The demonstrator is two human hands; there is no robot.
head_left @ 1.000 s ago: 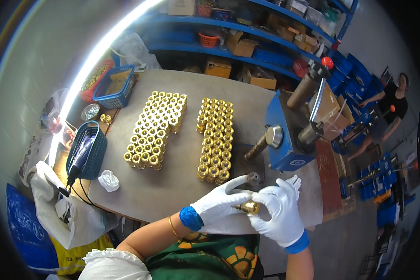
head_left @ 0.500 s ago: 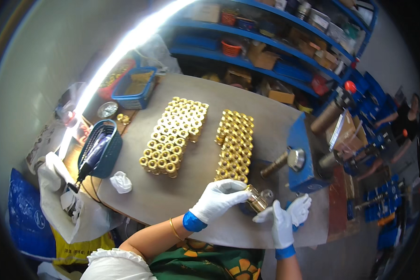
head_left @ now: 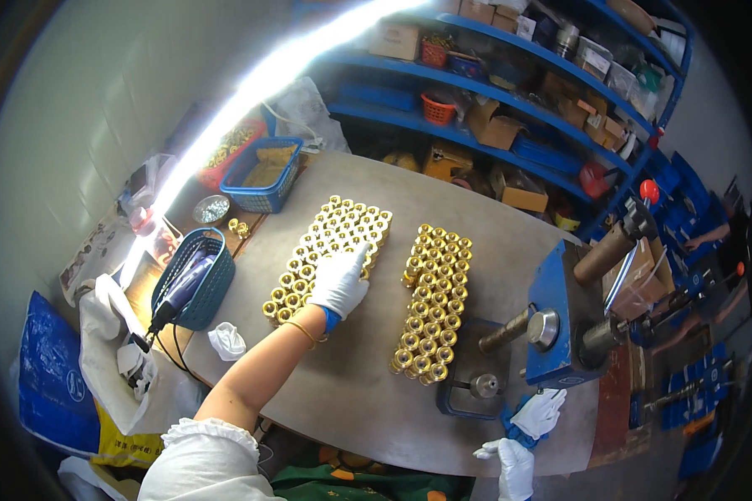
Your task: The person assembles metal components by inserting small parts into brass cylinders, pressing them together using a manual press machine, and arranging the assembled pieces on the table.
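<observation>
My left hand (head_left: 340, 281), in a white glove with a blue cuff, reaches over the left block of brass fittings (head_left: 334, 227). Its index finger stretches out along the block's right side. The other fingers are mostly hidden, and I see no fitting held in it. My right hand (head_left: 514, 469), also in a white glove, is low at the table's front edge, fingers apart and nothing visible in it. Beside it a loose white glove (head_left: 540, 412) lies on something blue. A second block of brass fittings (head_left: 430, 305) stands in tight rows left of a blue bench press (head_left: 556, 313).
The press base (head_left: 468, 401) carries a round metal piece (head_left: 485, 385). On the left are a dark basket (head_left: 194, 280) with a cabled tool, a blue basket (head_left: 261, 198), a metal dish (head_left: 211, 210) and crumpled white cloth (head_left: 226, 341). Blue shelves (head_left: 476, 83) stand behind the table (head_left: 376, 417).
My left hand has left the press and moved to the left block; the brass fitting it held no longer shows in it. My right hand has drawn down toward the lower edge.
</observation>
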